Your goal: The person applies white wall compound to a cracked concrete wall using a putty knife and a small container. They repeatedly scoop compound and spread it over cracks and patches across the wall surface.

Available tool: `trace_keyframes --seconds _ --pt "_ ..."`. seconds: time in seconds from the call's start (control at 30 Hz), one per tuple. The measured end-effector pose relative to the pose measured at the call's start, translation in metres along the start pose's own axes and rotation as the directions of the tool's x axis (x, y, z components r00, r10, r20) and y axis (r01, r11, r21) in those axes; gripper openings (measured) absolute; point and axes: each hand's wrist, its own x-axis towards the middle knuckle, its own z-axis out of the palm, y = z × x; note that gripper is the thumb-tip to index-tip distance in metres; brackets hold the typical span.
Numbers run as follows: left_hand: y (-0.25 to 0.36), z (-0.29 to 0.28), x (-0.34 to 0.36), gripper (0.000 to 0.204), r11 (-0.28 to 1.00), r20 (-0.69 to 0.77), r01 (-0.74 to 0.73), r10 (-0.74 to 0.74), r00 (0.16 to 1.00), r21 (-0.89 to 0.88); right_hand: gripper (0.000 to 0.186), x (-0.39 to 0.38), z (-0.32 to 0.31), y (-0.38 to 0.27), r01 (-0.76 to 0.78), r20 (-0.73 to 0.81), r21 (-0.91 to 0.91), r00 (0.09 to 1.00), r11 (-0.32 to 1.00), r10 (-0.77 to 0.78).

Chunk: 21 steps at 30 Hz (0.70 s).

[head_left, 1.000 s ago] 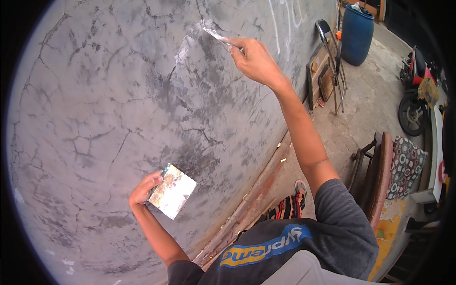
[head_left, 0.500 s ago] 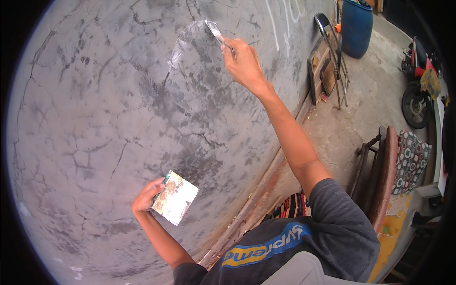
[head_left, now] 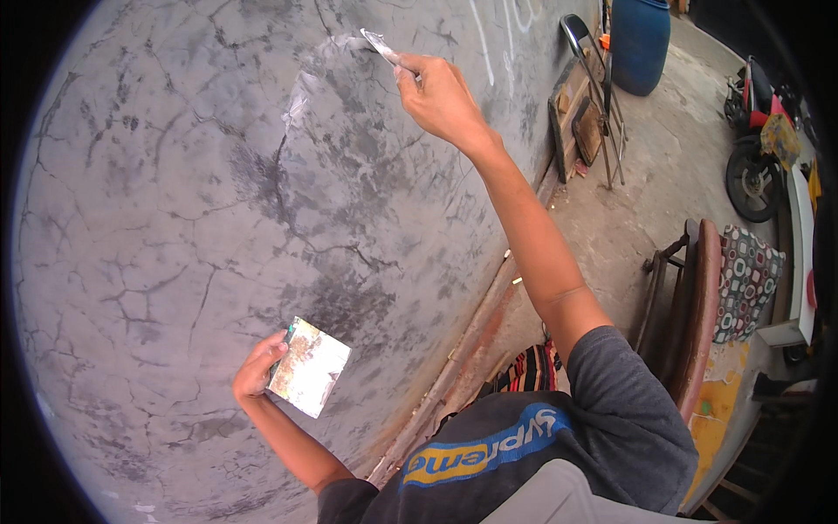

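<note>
High on the cracked grey wall [head_left: 183, 210], my right hand [head_left: 441, 98] grips a putty knife [head_left: 379, 45]. The blade's tip is at the wall, at the end of a curved band of whitish filler [head_left: 303, 94] spread along a crack. Lower down, my left hand [head_left: 257, 365] is closed on one edge of a flat, roughly square board [head_left: 314, 371]. Its face is mostly bright white, with brownish stains near the fingers. Below the filler, dark cracks run bare down the wall. Part of the knife's handle is hidden inside my right hand.
Along the wall to the right stand a folding chair [head_left: 596, 74], wooden panels [head_left: 572, 118] and a blue barrel [head_left: 640, 48]. Farther right are a motorcycle [head_left: 755, 175], a brown bench [head_left: 705, 306] and a patterned cloth [head_left: 749, 284]. Striped fabric [head_left: 530, 371] lies near the wall's foot.
The view has shifted a little, so the wall and objects sit farther left. The putty knife is angled slightly differently at the filler's end. Both hands keep their holds.
</note>
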Motion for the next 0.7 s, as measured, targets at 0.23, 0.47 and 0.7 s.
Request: trace_keyframes --seconds 0.23,0.47,0.7 --pt "-0.011 -0.01 -0.004 0.046 0.999 -0.078 0.016 -0.012 0.997 0.043 0.035 -0.01 0.004 -0.001 0.023 0.125 -0.052 0.992 0.998 -0.017" --pt "0.013 0.009 -0.006 0.044 0.999 0.064 -0.005 0.002 0.998 0.049 0.034 -0.006 0.03 0.023 0.263 -0.025 -0.101 0.963 0.96 -0.267" --pt "0.007 0.004 -0.006 0.043 0.999 0.08 -0.017 0.015 0.997 0.029 0.03 0.001 0.041 0.058 0.214 -0.245 0.046 0.949 0.976 -0.197"
